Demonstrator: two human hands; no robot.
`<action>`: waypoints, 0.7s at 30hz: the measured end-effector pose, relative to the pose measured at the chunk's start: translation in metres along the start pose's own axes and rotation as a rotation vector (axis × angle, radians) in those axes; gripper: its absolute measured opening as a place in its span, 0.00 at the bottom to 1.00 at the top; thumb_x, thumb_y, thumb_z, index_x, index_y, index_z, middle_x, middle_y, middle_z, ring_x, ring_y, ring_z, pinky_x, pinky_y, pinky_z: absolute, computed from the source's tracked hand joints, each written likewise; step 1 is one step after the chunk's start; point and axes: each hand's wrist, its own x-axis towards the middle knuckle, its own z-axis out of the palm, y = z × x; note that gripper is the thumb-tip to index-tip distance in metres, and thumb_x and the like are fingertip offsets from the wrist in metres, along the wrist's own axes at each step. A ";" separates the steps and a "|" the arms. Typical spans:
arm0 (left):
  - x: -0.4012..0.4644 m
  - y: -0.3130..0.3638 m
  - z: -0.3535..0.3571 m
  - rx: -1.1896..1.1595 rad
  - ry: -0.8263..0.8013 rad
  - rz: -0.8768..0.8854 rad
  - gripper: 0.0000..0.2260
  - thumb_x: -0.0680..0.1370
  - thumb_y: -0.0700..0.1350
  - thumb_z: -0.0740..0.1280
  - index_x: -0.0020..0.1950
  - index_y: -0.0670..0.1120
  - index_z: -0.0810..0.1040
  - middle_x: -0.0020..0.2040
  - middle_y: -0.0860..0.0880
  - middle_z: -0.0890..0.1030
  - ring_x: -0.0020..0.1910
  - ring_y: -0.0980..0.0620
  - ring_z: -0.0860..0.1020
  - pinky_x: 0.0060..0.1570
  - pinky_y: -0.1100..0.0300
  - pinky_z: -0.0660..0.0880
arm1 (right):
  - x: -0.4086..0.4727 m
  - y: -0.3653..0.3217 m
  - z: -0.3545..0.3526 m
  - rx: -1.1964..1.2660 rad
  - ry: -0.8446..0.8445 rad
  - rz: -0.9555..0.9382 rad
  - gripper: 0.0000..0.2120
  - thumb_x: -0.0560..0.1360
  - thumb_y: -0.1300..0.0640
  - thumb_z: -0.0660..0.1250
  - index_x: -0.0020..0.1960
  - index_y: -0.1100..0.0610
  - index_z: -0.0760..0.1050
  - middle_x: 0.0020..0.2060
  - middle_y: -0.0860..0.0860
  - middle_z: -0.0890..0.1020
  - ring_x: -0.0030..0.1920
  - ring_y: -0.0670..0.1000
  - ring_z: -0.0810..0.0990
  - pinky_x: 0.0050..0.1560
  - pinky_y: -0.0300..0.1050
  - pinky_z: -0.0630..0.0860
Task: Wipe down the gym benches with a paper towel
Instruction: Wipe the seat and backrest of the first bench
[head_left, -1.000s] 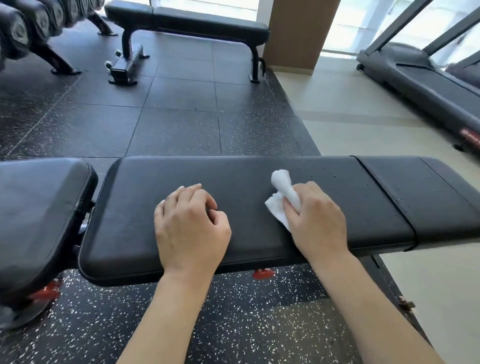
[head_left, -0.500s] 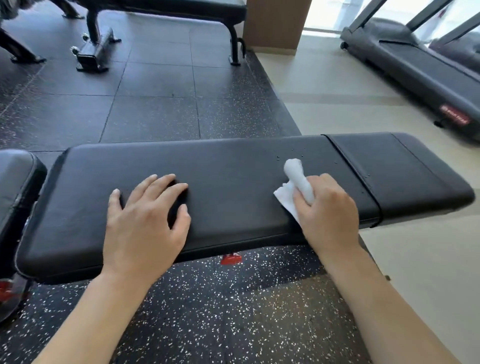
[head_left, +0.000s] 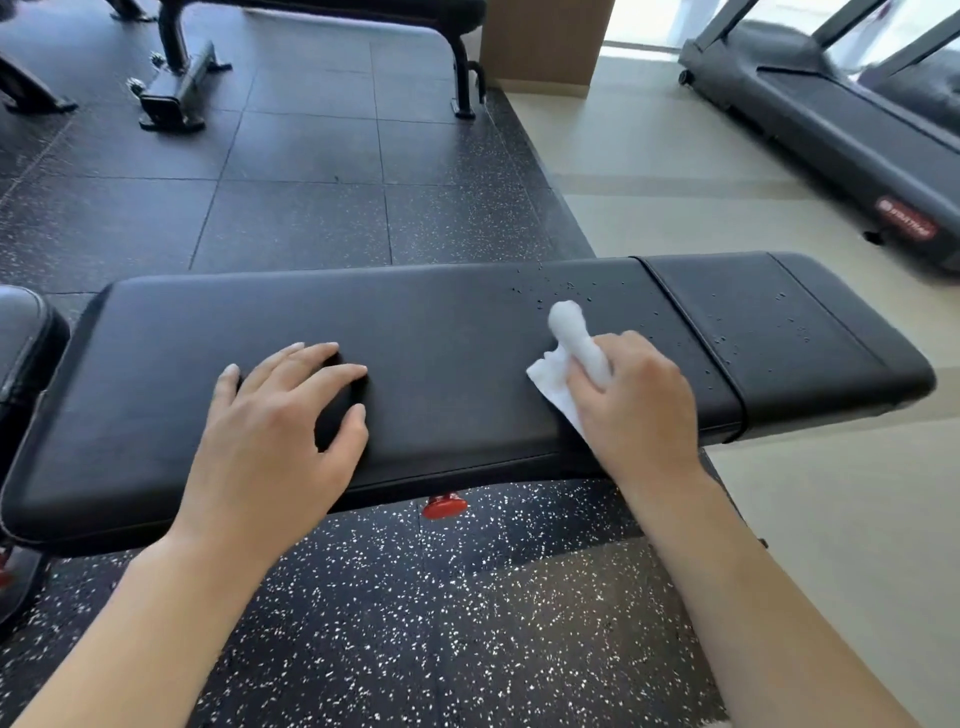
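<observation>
- My left hand (head_left: 270, 415) lies flat on the black bench pad (head_left: 441, 364), fingers straight and spread, thumb out to the side, holding nothing.
- My right hand (head_left: 634, 405) grips a white paper towel (head_left: 563, 364), fingers curled round the bunched part of it.
- One twisted end of the towel sticks up past my knuckles; a flat corner fans out to the left of my hand and lies on the pad.
- The towel touches the pad near its right part, just left of the seam (head_left: 696, 353) that runs across the padding.
- Small water droplets (head_left: 566, 288) bead on the pad just beyond the towel, toward the far edge, and more dot the shorter section (head_left: 810, 332) to the right of the seam.
- The stretch of pad between my two hands looks dull and smooth, with no beads that I can make out.
- A second black pad (head_left: 26, 338) shows at the left edge of the view, just beside the end of this one.
- A red knob (head_left: 444, 506) peeks out under the near edge of the pad, between my forearms.
- The floor under me is black speckled rubber tile (head_left: 415, 623); to the right it gives way to pale flooring (head_left: 831, 519).
- Another flat bench (head_left: 322, 31) stands well apart at the far side of the rubber mat, its legs and base visible.
- A treadmill (head_left: 841, 119) sits at the upper right on the pale floor.
</observation>
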 end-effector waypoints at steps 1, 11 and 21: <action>0.002 0.004 0.002 -0.008 -0.009 0.009 0.18 0.80 0.52 0.64 0.67 0.52 0.82 0.73 0.51 0.78 0.77 0.47 0.71 0.78 0.35 0.59 | -0.004 -0.006 0.002 -0.003 -0.006 -0.013 0.11 0.80 0.51 0.64 0.42 0.55 0.74 0.37 0.50 0.72 0.37 0.58 0.75 0.35 0.49 0.63; 0.017 0.066 0.042 -0.069 -0.079 0.236 0.13 0.82 0.48 0.65 0.65 0.53 0.84 0.71 0.53 0.80 0.74 0.48 0.74 0.76 0.36 0.63 | -0.015 0.032 -0.008 0.039 -0.014 -0.034 0.10 0.81 0.50 0.67 0.43 0.53 0.78 0.37 0.48 0.75 0.36 0.52 0.74 0.38 0.52 0.75; 0.028 0.080 0.056 -0.095 0.004 0.218 0.14 0.79 0.44 0.62 0.59 0.52 0.84 0.64 0.56 0.83 0.66 0.48 0.78 0.72 0.40 0.70 | -0.043 -0.018 0.009 0.096 -0.017 -0.176 0.16 0.80 0.44 0.62 0.41 0.55 0.75 0.37 0.47 0.71 0.34 0.49 0.68 0.34 0.43 0.66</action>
